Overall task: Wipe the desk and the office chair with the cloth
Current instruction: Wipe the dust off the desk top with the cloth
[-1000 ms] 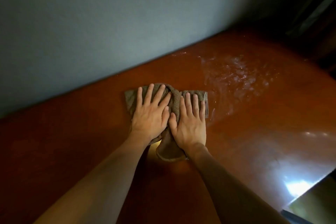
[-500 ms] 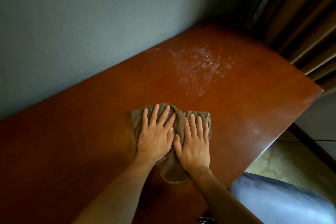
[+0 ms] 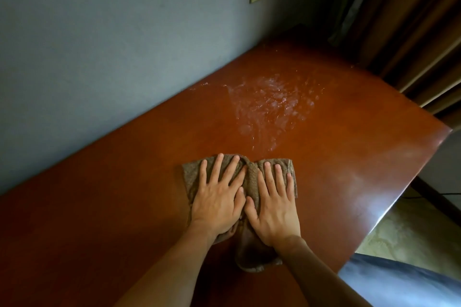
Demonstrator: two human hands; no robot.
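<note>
Scarcely shifted, left grip (image 3: 215, 204) and right grip (image 3: 273, 209) lie flat, fingers straight, pressing cloth (image 3: 251, 178) onto table (image 3: 99, 232) near wet patch (image 3: 269, 104).

Cloth (image 3: 250, 179) middle hidden under left hand (image 3: 217, 203) and right hand (image 3: 274, 210); desk (image 3: 99, 207) cut off at left and bottom edges.

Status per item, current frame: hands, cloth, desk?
left hand: flat, fingers spread, pressing the cloth
right hand: flat, pressing the cloth
cloth: rumpled, lying on the desk under both hands
desk: glistening smeared patch beyond the cloth, near the wall
</note>
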